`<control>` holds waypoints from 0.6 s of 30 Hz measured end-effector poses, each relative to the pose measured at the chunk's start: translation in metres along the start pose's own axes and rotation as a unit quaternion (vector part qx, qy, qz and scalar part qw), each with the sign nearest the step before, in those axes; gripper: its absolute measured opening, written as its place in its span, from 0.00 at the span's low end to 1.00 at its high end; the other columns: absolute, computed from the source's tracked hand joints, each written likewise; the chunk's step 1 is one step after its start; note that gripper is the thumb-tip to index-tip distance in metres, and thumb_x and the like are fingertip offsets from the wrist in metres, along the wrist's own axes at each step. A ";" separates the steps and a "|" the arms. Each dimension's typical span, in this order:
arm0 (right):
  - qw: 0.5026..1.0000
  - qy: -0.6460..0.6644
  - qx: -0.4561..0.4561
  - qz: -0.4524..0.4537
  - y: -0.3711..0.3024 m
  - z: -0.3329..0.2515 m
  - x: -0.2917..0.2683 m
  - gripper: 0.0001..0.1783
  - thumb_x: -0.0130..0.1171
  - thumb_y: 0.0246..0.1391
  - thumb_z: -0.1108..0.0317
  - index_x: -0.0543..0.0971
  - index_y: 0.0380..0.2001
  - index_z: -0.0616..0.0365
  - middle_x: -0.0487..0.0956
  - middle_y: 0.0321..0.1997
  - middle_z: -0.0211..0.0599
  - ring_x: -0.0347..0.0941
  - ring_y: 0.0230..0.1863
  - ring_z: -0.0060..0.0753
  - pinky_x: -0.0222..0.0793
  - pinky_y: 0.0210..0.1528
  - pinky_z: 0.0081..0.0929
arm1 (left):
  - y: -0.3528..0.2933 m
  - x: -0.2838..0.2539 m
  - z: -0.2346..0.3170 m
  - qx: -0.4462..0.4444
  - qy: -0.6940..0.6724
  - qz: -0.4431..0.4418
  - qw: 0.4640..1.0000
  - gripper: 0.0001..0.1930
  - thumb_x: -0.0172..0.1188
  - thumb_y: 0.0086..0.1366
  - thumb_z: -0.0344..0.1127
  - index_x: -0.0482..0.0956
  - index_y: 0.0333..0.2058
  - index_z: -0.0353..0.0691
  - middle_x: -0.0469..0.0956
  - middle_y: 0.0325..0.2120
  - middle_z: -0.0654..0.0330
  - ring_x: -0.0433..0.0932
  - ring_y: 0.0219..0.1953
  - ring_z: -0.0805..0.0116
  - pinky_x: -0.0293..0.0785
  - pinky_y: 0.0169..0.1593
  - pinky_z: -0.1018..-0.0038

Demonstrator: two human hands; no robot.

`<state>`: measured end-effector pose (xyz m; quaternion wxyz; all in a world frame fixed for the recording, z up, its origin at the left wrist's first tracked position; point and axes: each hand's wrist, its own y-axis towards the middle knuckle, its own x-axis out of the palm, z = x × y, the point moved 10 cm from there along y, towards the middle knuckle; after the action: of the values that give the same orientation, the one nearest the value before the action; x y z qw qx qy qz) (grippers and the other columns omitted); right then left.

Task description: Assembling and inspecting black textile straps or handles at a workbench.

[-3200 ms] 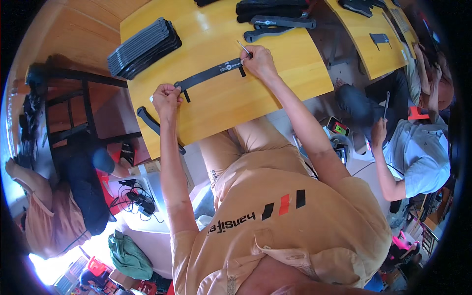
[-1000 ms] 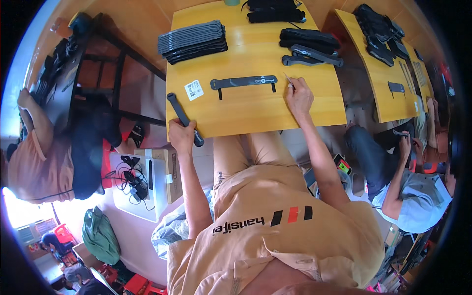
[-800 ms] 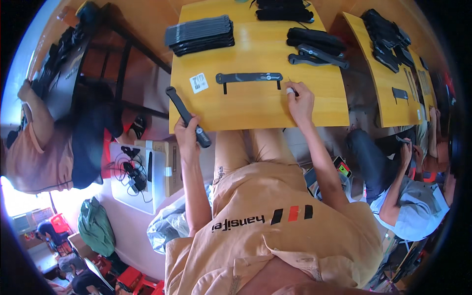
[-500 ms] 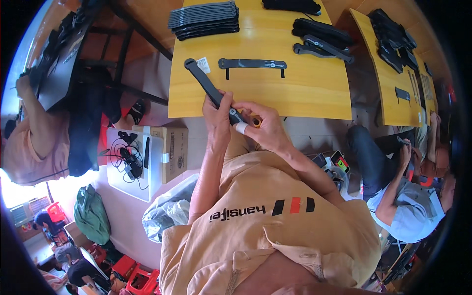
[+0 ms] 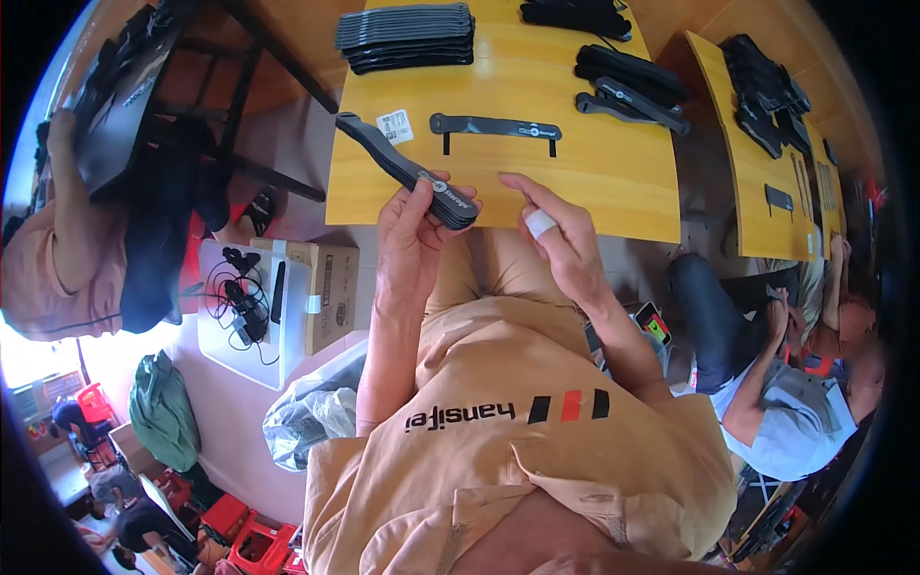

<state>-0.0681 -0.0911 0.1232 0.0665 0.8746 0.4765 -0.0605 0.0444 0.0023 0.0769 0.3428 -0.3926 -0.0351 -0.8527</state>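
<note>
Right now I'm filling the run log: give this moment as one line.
left hand: holds black strap | right hand: open, empty, beside it | table: second strap, strap stack

Bare desk (image 5: 613, 182) lies just beyond the hands. Further out, a flat black strap (image 5: 494, 126) crosses the path; stacked black strips (image 5: 407, 36) and more black pieces (image 5: 628, 77) stand behind it.

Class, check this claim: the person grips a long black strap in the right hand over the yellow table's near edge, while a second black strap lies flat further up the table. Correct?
Not quite. The head view shows the left hand gripping the long black strap; the right hand is open beside it. The rest stands: a second black strap lies flat on the yellow table.
</note>
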 end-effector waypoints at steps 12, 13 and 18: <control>0.972 -0.167 -0.152 -0.064 -0.013 -0.054 0.023 0.34 0.38 0.40 0.90 0.65 0.53 0.55 0.72 0.50 0.37 0.73 0.37 0.33 0.70 0.35 0.21 | -0.008 0.011 0.011 0.053 -0.004 -0.010 0.999 0.12 0.47 0.64 0.35 0.68 0.40 0.31 0.77 0.29 0.51 0.78 0.28 0.72 0.76 0.33 0.80; 0.969 -0.180 -0.155 -0.064 -0.013 -0.055 0.024 0.34 0.38 0.39 0.90 0.65 0.53 0.55 0.71 0.51 0.37 0.73 0.39 0.35 0.71 0.36 0.22 | -0.009 0.012 0.012 0.053 -0.005 -0.009 0.999 0.12 0.47 0.64 0.35 0.68 0.40 0.31 0.77 0.29 0.51 0.78 0.28 0.72 0.76 0.33 0.80; 0.966 -0.197 -0.154 -0.071 -0.013 -0.051 0.025 0.34 0.38 0.38 0.90 0.66 0.53 0.56 0.72 0.50 0.38 0.73 0.42 0.38 0.71 0.38 0.24 | -0.010 0.015 0.015 0.060 0.019 -0.008 0.998 0.12 0.48 0.63 0.35 0.68 0.40 0.31 0.77 0.30 0.50 0.78 0.29 0.72 0.76 0.34 0.80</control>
<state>-0.0632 -0.0548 0.1680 0.2880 0.7885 0.5187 -0.1622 0.0414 0.0065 0.0993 0.3594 -0.3551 -0.0832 -0.8590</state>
